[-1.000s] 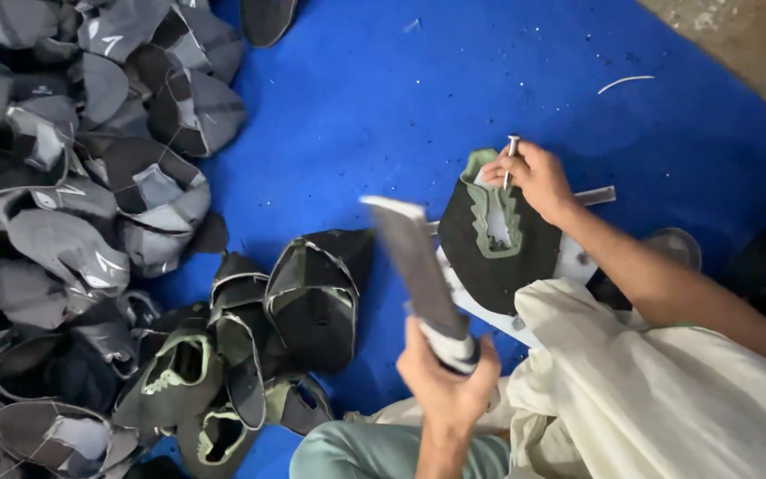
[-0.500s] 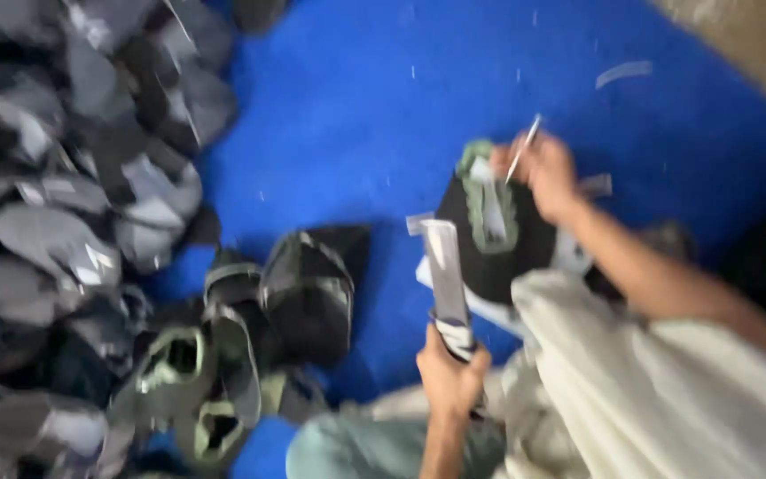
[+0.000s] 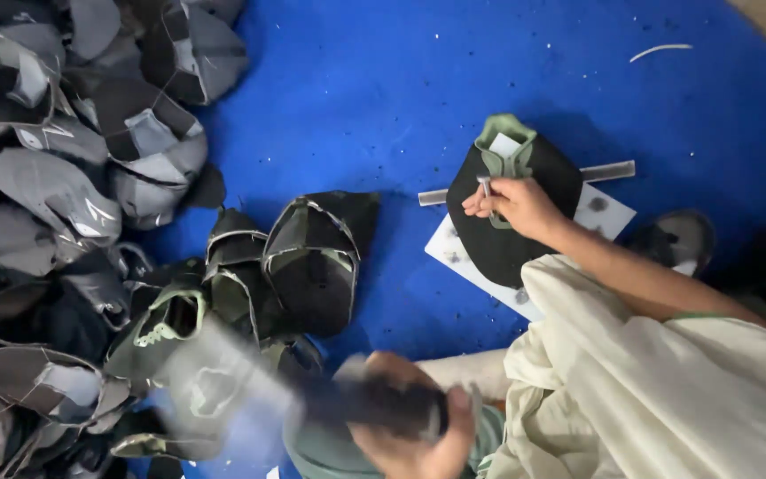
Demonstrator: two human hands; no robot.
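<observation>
My right hand (image 3: 518, 206) rests on a black shoe upper (image 3: 500, 253) with a green collar (image 3: 507, 140) and pinches a small metal pin (image 3: 486, 187) upright against it. The upper lies on a white board (image 3: 611, 215) over a metal bar (image 3: 609, 170). My left hand (image 3: 411, 439), low in the view, grips the dark handle of a long flat tool (image 3: 347, 404). The tool is motion-blurred and points left, well apart from the upper.
A big heap of grey and black shoe uppers (image 3: 55, 204) fills the left side, and a few more (image 3: 312, 257) lie in the middle. All rest on a blue mat (image 3: 383, 98). A dark shoe (image 3: 676, 239) sits at the right, a white strip (image 3: 660, 51) beyond.
My left hand has swung the tool from upright down to the left. My right hand has brought the pin down onto the upper's collar.
</observation>
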